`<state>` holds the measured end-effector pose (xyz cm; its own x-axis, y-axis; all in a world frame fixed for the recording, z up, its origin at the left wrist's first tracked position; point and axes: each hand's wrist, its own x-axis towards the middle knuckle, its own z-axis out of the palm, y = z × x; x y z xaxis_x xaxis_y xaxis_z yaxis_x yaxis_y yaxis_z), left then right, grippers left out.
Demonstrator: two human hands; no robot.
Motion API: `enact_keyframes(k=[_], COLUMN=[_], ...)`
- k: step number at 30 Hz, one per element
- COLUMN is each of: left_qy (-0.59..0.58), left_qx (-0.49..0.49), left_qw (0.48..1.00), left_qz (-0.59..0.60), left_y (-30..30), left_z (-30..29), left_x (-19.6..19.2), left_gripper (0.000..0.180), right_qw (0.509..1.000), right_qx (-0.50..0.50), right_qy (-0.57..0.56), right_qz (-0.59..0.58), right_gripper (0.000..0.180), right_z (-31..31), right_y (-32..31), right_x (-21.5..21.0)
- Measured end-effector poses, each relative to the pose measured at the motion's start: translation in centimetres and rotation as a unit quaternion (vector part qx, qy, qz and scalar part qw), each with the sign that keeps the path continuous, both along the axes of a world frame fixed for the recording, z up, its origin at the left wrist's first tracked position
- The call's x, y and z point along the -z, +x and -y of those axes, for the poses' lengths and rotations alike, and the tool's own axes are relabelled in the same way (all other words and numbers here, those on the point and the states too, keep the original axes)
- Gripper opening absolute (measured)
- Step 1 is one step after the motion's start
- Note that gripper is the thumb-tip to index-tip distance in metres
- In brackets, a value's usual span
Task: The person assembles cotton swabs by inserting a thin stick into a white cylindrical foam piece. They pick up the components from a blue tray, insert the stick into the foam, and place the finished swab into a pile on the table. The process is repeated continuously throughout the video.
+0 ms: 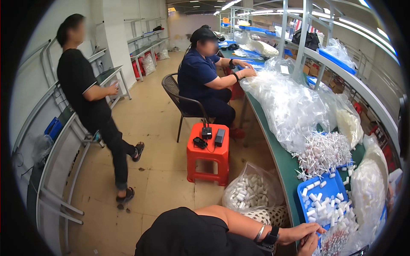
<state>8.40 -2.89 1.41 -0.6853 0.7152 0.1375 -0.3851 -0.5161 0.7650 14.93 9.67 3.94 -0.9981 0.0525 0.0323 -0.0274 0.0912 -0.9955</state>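
Observation:
My left hand (301, 233) lies low at the front edge of the green workbench (279, 160), fingers stretched towards a blue tray (331, 186) of small white caps. A dark watch and a bracelet sit on that wrist. Just below it, at the picture's lower rim, only part of my right hand (308, 246) shows, beside a heap of thin white sticks with reddish tips (334, 241). Whether it holds anything is hidden. Behind the tray is a pile of white sticks (323, 152).
Large clear bags of white parts (290, 104) cover the bench. A bag of white caps (252, 190) sits on the floor beside a red stool (208, 155) carrying small devices. One person sits working at the bench (205, 79); another stands at the left (92, 102) by a grey table.

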Motion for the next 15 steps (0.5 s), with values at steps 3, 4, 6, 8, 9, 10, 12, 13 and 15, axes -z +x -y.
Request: enact_keyframes(k=[3, 4, 6, 8, 9, 10, 12, 13, 15], left_qy=[0.039, 0.032, 0.032, 0.038, 0.054, 0.070, 0.046, 0.016, 0.077], left_qx=[-0.039, -0.004, -0.070, -0.006, 0.011, 0.033, -0.027, -0.039, 0.033], left_qw=[0.998, 0.998, 0.997, 0.995, 0.993, 0.991, 0.992, 0.990, 0.972], left_qz=[0.029, 0.054, 0.018, 0.093, 0.102, 0.110, 0.116, 0.138, 0.222], left_y=[-0.8, -1.0, -0.1, -2.0, -2.1, -2.1, -1.8, -1.5, -2.5], left_z=[-2.0, -1.6, -1.1, -2.3, -2.1, -1.7, -1.8, -0.6, 1.1], left_x=[2.0, 1.7, 0.4, 3.2, 2.9, 2.2, 1.7, -0.2, -1.2], left_gripper=[0.048, 0.044, 0.044, 0.040, 0.039, 0.037, 0.038, 0.036, 0.032], right_qw=[0.969, 0.946, 0.897, 0.891, 0.894, 0.894, 0.919, 0.924, 0.951], right_qx=[0.057, 0.077, 0.114, 0.121, 0.122, 0.128, 0.093, 0.086, 0.067], right_qy=[0.226, 0.294, 0.394, 0.422, 0.427, 0.430, 0.365, 0.339, 0.276], right_qz=[-0.080, -0.116, -0.164, -0.114, -0.061, -0.005, -0.117, -0.156, -0.123], right_gripper=[0.036, 0.036, 0.035, 0.035, 0.035, 0.036, 0.030, 0.030, 0.044], right_z=[1.9, 2.0, 2.3, 3.1, 3.3, 3.3, 1.6, 0.2, 1.8], right_y=[-0.2, -0.3, -0.4, -0.4, -0.3, -0.2, -2.7, -2.2, -2.7], right_x=[-0.8, -0.9, -1.4, -2.3, -3.2, -3.6, -0.5, 1.5, -0.3])
